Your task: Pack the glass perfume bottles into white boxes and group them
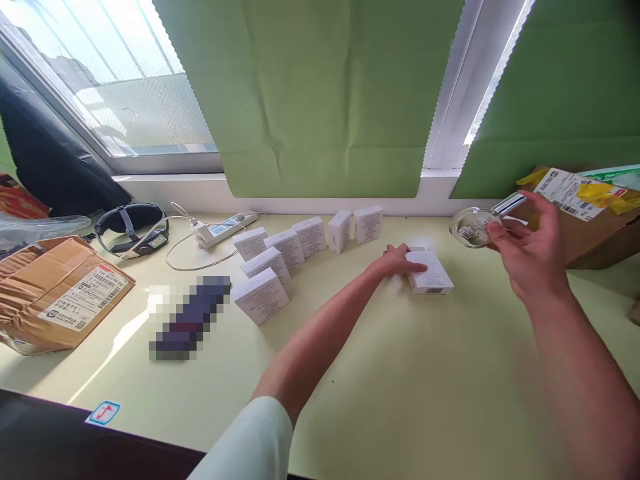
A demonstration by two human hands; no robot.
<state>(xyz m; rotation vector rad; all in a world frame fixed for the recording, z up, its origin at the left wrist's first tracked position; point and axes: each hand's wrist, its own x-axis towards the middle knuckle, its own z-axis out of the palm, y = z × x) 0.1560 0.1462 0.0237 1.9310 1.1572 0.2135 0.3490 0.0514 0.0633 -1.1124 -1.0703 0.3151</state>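
My left hand (pixel 397 260) reaches across the table and grips the left side of a small white box (pixel 431 272), which lies flat with its barcode end facing me. The thumb rests on its top, and my other fingers are partly hidden behind its far edge. Raised to the right, my right hand (pixel 533 250) pinches a clear round thing with a shiny silver bar (pixel 473 228); its exact kind is hard to make out. Several similar white boxes stand upright left of my left hand, including a near one (pixel 261 297) and a far one (pixel 369 224).
At the left lie a brown parcel (pixel 65 293), a black headband device (pixel 133 230) and a white power strip (pixel 225 229) with a cable. A dark blurred-out item (pixel 193 317) is on the table (pixel 400 400). Another taped parcel (pixel 595 227) sits at the right. Green blinds (pixel 330 100) hang behind.
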